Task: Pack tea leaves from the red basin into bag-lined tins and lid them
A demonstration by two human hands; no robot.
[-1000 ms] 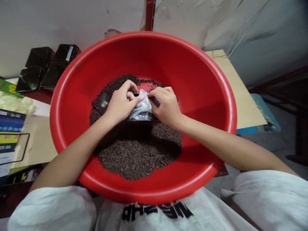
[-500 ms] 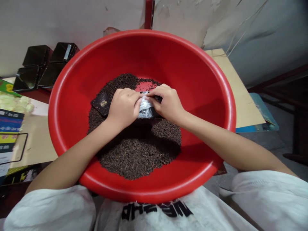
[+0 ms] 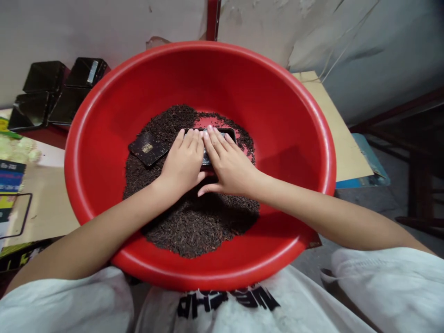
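My left hand (image 3: 183, 159) and my right hand (image 3: 227, 162) lie side by side, fingers stretched out, over the mouth of a dark rectangular tin (image 3: 233, 133). Between them a bit of clear plastic bag (image 3: 206, 158) shows inside the tin; most of the bag and tin is hidden under my palms. The tin stands in a big red basin (image 3: 294, 115) among loose dark dried leaves (image 3: 197, 226) that look like tea. On the leaves, left of my left hand, rests a dark square lid (image 3: 147, 149) with a small gold mark.
Several dark tins (image 3: 45, 76) stand together at the upper left, beyond the basin's rim. A cardboard sheet (image 3: 347, 152) lies to the right, over something blue. At the left edge are printed packages (image 3: 12, 178) on a pale surface. A wall rises behind the basin.
My fingers were pinching the top of the plastic bag; they have let go and now lie flat over the tin's mouth. The view has shifted slightly. The lid remains on the leaves.
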